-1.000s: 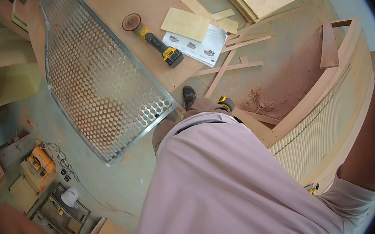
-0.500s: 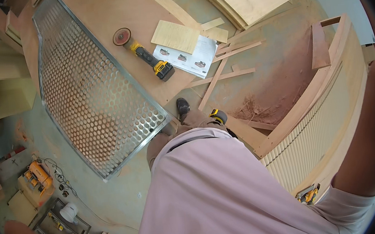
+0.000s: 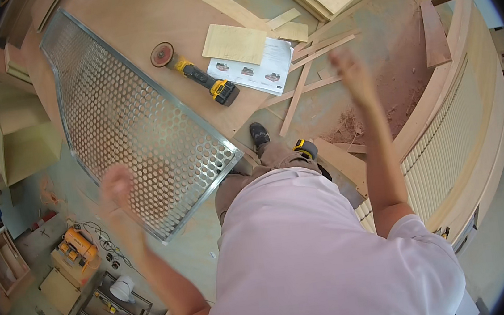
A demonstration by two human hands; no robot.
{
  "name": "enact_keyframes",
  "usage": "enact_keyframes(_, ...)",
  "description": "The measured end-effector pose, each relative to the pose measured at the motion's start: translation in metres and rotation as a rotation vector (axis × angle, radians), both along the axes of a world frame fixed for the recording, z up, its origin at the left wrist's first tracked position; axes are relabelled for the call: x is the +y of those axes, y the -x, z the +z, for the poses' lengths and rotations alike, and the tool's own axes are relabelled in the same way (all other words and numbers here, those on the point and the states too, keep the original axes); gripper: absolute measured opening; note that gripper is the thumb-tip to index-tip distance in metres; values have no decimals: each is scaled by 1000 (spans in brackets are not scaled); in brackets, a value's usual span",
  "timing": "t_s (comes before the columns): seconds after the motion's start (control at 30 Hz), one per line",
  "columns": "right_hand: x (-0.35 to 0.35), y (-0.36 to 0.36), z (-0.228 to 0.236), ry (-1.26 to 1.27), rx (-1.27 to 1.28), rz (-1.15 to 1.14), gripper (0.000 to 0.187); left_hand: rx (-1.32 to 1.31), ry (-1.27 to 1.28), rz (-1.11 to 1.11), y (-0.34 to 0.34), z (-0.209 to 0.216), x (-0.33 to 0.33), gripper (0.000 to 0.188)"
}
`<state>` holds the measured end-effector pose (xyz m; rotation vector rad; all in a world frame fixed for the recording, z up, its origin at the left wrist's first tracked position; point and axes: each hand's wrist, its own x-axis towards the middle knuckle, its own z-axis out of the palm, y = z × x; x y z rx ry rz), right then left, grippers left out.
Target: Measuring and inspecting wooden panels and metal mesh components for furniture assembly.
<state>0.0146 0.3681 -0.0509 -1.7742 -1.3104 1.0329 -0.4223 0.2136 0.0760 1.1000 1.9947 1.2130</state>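
Note:
My left hand, smeared by motion, is in front of the near-left edge of a perforated metal panel with a metal frame. Whether it touches the panel I cannot tell. My right hand, also blurred, is raised over the floor by some thin wooden strips. Nothing can be made out in either hand, and the fingers are not distinct. Between the hands, a yellow and black cordless angle grinder with a reddish disc lies on a wooden sheet.
Printed sheets and a plywood piece lie beside the grinder. At right stands a curved wooden frame with a ribbed side; reddish dust covers the floor inside it. An orange machine, a cable and a white bucket are at lower left.
Both arms have come up and forward into view, the left over the panel's edge and the right over the strips. The view has shifted slightly. Grinder and panel appear unmoved.

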Motion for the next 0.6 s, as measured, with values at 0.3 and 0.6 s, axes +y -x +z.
enact_keyframes(0.3,-134,16,-207,697,-119,551,52,333,343,-584,-44,-171,-101,22)
enact_keyframes(0.6,-87,-25,-229,804,-23,165,48,-30,594,-177,3,-237,-113,20)
